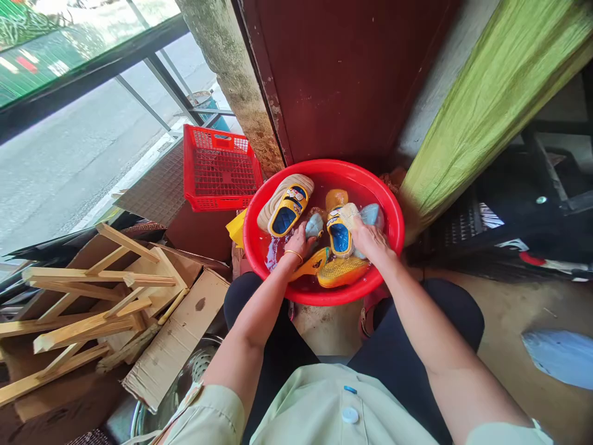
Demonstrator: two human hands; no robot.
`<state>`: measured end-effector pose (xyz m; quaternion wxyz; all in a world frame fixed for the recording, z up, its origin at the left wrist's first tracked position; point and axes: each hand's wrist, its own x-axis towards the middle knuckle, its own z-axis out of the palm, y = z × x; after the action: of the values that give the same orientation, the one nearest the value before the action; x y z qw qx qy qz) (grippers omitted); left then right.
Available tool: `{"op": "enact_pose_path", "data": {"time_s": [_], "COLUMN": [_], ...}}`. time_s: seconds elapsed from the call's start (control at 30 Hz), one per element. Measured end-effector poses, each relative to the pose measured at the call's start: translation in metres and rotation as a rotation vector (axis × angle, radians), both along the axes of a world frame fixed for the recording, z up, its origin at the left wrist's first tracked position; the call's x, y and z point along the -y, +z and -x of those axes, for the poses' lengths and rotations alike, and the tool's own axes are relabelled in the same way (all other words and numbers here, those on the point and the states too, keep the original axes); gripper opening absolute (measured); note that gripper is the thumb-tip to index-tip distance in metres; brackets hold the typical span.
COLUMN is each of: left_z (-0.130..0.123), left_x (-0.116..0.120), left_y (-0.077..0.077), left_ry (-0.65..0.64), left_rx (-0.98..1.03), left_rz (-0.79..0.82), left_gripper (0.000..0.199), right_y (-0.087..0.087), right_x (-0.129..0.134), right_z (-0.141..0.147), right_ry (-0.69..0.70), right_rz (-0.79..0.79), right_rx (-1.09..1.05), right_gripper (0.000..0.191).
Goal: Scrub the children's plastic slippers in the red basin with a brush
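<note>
In front of me a red basin [393,247] of water holds several children's shoes. My left hand [299,242] is closed on a light-blue rounded item [314,226], perhaps a shoe; its full shape is hidden. My right hand [370,240] grips a pale yellow sponge-like scrubber [351,216] against a yellow shoe with a blue inside [340,240]. Another yellow-and-blue shoe [285,219] rests on a beige shoe-shaped piece [271,213] at the left rim. A yellow shoe [343,272] lies sole up near the front, and a light-blue shoe [372,216] sits by my right hand.
Behind the basin at left stands a red plastic crate [222,173]. Wooden stools [106,290] and a cardboard flap [180,334] are piled at my left. A dark red door [343,80] rises ahead, and a green curtain [491,93] hangs at right.
</note>
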<state>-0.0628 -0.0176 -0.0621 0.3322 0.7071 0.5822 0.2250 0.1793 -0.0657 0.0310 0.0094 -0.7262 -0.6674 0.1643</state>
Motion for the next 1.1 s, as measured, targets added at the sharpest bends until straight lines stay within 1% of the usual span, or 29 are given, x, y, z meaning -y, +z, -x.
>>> {"op": "enact_pose_path", "data": {"time_s": [0.1, 0.17, 0.2, 0.27, 0.33, 0.37, 0.43, 0.5, 0.57, 0.63, 0.7, 0.8, 0.87, 0.93, 1.03, 1.1], "left_z": [0.006, 0.007, 0.006, 0.003, 0.0, -0.002, -0.005, -0.007, -0.006, -0.003, 0.0, 0.003, 0.006, 0.013, 0.028, 0.035], "left_x": [-0.003, -0.001, 0.002, 0.015, 0.033, 0.042, 0.058, 0.066, 0.066, 0.06, 0.054, 0.048, 0.046, 0.042, 0.033, 0.025], "left_y": [0.006, 0.017, 0.024, 0.04, 0.056, 0.063, 0.071, 0.072, 0.067, 0.058, 0.048, 0.039, 0.038, 0.04, 0.043, 0.045], "left_ry": [0.031, 0.084, 0.105, 0.103, 0.018, -0.052, -0.201, -0.313, -0.371, -0.421, -0.459, -0.447, -0.417, -0.38, -0.294, -0.23], "left_rx": [-0.066, -0.111, -0.13, -0.171, -0.239, -0.298, -0.453, -0.607, -0.713, -0.757, -0.767, -0.743, -0.69, -0.581, -0.271, 0.018], "left_rz": [0.049, 0.055, 0.026, -0.095, -0.208, -0.202, -0.078, 0.076, 0.171, 0.196, 0.185, 0.176, 0.171, 0.14, 0.042, 0.0], "left_gripper": [0.064, 0.068, 0.07, 0.073, 0.071, 0.069, 0.07, 0.077, 0.08, 0.078, 0.077, 0.073, 0.067, 0.066, 0.073, 0.078], "right_y": [-0.004, -0.002, 0.001, 0.008, 0.017, 0.021, 0.027, 0.03, 0.029, 0.025, 0.019, 0.008, 0.001, -0.006, -0.013, -0.015], "right_x": [-0.004, -0.002, 0.0, 0.009, 0.02, 0.025, 0.034, 0.036, 0.031, 0.022, 0.012, 0.004, 0.003, 0.003, 0.004, 0.004], "right_z": [0.004, 0.0, -0.003, -0.009, -0.011, -0.01, -0.005, 0.002, 0.007, 0.01, 0.011, 0.016, 0.021, 0.024, 0.022, 0.015], "right_ry": [-0.001, -0.004, -0.013, -0.048, -0.068, -0.058, -0.007, 0.032, 0.033, 0.023, 0.016, 0.026, 0.047, 0.074, 0.092, 0.071], "right_rz": [0.002, -0.004, -0.004, -0.015, -0.067, -0.099, -0.125, -0.069, 0.014, 0.063, 0.079, 0.083, 0.1, 0.126, 0.134, 0.067], "right_rx": [-0.008, -0.003, 0.002, 0.024, 0.052, 0.062, 0.072, 0.071, 0.064, 0.054, 0.049, 0.039, 0.028, 0.015, -0.002, -0.024], "right_gripper": [0.054, 0.054, 0.055, 0.058, 0.061, 0.062, 0.062, 0.062, 0.061, 0.059, 0.059, 0.06, 0.059, 0.057, 0.059, 0.063]}}
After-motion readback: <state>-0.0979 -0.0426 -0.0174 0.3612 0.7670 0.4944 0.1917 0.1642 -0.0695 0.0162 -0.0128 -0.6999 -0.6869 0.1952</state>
